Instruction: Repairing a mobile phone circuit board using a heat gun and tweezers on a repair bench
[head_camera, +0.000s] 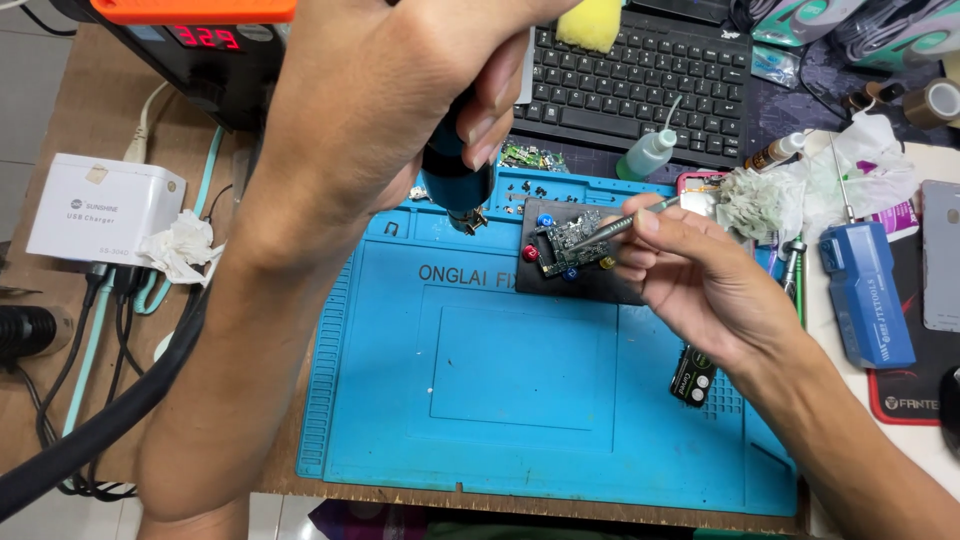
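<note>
Circuit board sits clamped on a black holder plate at the top edge of the blue silicone work mat, coloured pins around it. Right hand pinches metal tweezers, grip closed on them, tips touching the board. Left hand wraps a dark hot-air handpiece, grip closed around it, nozzle pointing down just left of the board. Black keyboard behind the mat; small squeeze bottle near it. White charger box far left on the table.
</note>
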